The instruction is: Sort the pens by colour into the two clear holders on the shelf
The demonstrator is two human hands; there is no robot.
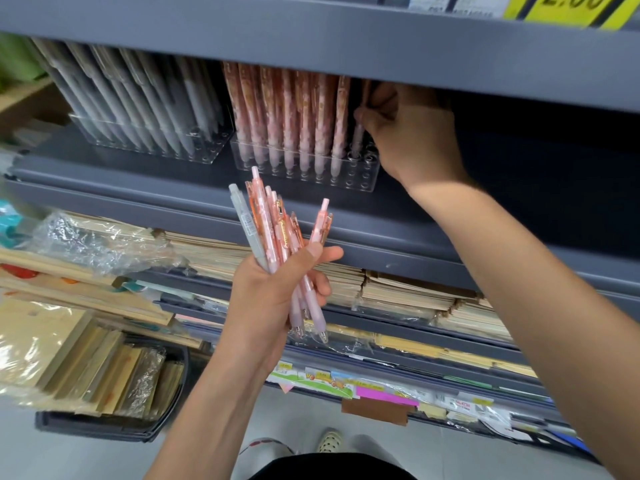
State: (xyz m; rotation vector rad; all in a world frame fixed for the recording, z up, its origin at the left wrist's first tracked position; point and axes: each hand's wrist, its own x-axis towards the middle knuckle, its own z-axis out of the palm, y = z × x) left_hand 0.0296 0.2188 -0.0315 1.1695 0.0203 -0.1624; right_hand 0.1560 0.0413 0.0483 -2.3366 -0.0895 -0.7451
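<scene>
Right hand pinches a pink pen over right holder: seat it upright in a free hole; left hand clamps the bundle.

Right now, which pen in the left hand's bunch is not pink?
The grey pen, leftmost in the left hand; the others are pink.

Clear glossy plastic holders, matt grey shelf, crinkled cellophane

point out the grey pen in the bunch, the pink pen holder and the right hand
grey pen (246, 221), head view, on its clip
pink pen holder (360, 178), head view, bare front right corner
right hand (412, 133), head view, back of the hand
</scene>
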